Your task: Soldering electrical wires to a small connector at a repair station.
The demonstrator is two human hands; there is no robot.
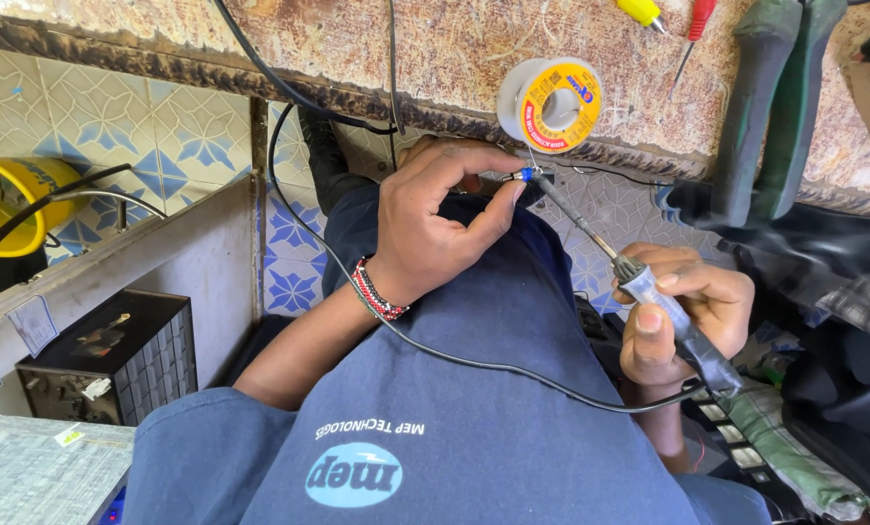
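Clutter around a worn workbench

A yellow bucket (7,199) sits at far left over blue-patterned tiles (192,146); a black box (114,355) stands below it. On the bench (435,49) lie a yellow-handled screwdriver (642,12) and a red one (697,24), beside green pliers (770,107).

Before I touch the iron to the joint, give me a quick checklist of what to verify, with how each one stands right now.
1. Left hand pinches the small blue part at its fingertips: ok.
2. Right hand grips the soldering iron on its handle, away from the metal shaft: ok.
3. Iron tip meets the blue part: ok, they appear to touch.
4. Solder spool within reach on the bench edge above the joint: ok.
5. Iron cord clear of the tip: ok, it drapes across the lap.
6. Tip hot and tinned: cannot tell.
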